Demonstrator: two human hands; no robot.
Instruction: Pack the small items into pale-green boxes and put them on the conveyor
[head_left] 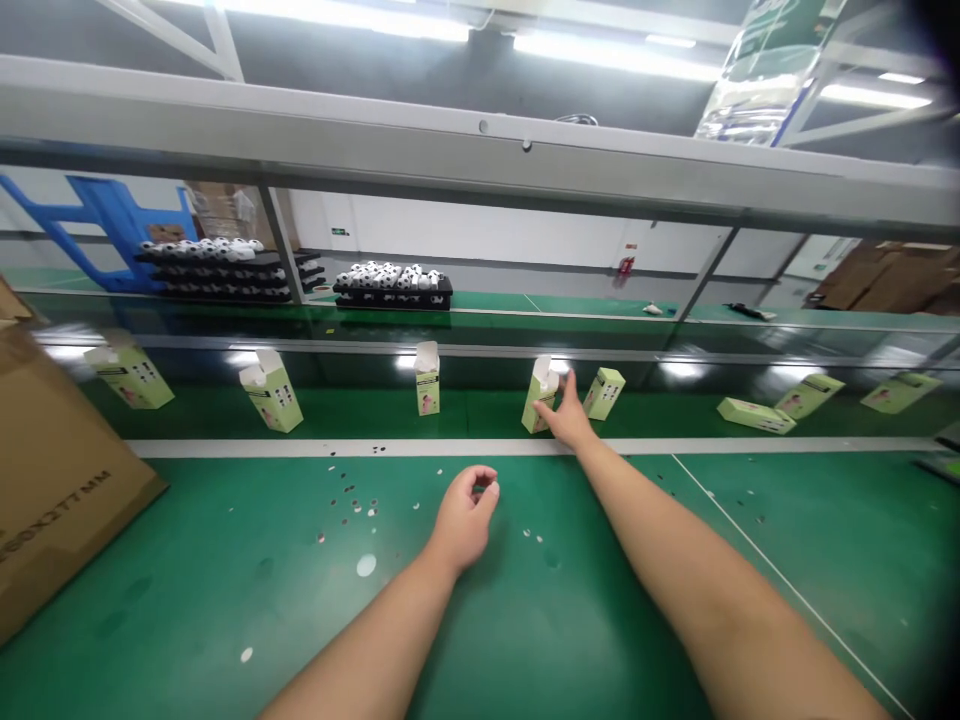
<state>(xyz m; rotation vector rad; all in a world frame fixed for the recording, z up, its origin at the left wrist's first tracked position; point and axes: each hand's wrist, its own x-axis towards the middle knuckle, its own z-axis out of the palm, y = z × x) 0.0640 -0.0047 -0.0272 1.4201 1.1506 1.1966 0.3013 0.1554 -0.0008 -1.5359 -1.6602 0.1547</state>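
Observation:
My left hand [463, 518] hovers above the green work surface with its fingers curled in toward the thumb. Nothing shows between them. Farther forward, my right hand [568, 412] reaches to a light-green carton [541, 390] that stands with its white top flaps up. The thumb overlaps the carton's front and the index finger points up at its right side, apart from the thumb; whether they touch the carton is hard to tell. Just right of this hand is another light-green carton [604, 393], tilted, its top appearing closed.
Along the dark green strip stand more cartons with raised flaps [427, 385]. One carton [756, 414] lies flat at right. A large cardboard box [60, 480] sits at left. Small dots and white discs [366, 565] litter the surface. Behind, black trays [394, 297] hold black-and-white balls.

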